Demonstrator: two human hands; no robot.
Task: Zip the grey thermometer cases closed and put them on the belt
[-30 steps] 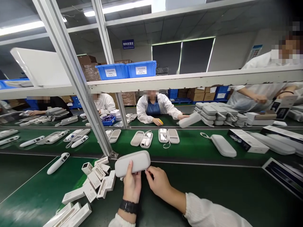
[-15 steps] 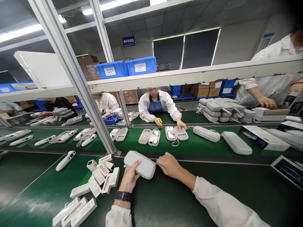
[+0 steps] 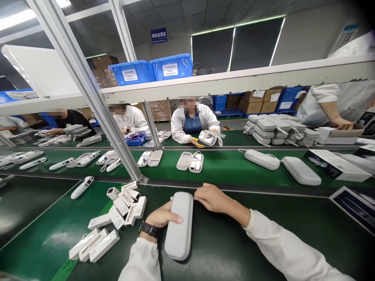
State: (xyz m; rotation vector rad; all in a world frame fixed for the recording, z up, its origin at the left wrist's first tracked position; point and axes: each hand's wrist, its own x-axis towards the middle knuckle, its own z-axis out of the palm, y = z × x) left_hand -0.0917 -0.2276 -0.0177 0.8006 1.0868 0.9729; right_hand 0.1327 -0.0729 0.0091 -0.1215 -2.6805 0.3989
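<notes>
Your left hand [image 3: 162, 215] grips the left edge of a grey zip case [image 3: 179, 225], with fingers curled under and the thumb laid across its lid. The case lies closed and lengthwise, near the lower centre of the frame, on the green tabletop [image 3: 263, 218]. Your right hand [image 3: 211, 197] is loosely closed at the far upper corner of the case, fingertips touching its end; whether it pinches the zip pull cannot be told. To the left of the case sits a loose heap of small white boxes [image 3: 124, 205], with three longer white boxes [image 3: 93, 245] lower left. A white handheld device [image 3: 82, 187] lies further left, well apart from the case. Beyond the tabletop edge, in the middle of the frame, a conveyor belt [image 3: 222, 168] carries an open case [image 3: 190, 161] and two closed cases [image 3: 300, 170] at the right. A person in a white coat [image 3: 190, 121] sits across the belt, upper centre.
</notes>
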